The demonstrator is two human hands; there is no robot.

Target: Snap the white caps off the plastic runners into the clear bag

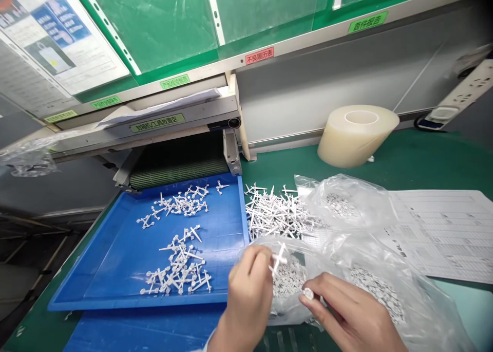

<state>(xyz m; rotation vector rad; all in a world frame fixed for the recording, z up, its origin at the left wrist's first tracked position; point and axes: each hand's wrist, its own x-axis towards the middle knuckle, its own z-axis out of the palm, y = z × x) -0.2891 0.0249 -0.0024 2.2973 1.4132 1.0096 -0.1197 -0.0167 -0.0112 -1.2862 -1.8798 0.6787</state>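
Here the left hand (248,298) pinches a white plastic cross (278,259), the right hand (348,311) a tiny cap (308,293).

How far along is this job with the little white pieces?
Looks done: white plastic crosses heaped on the blue tray. In hand: the left hand holds one cross, the right hand a small round piece. Left: plastic bags holding many round pieces.
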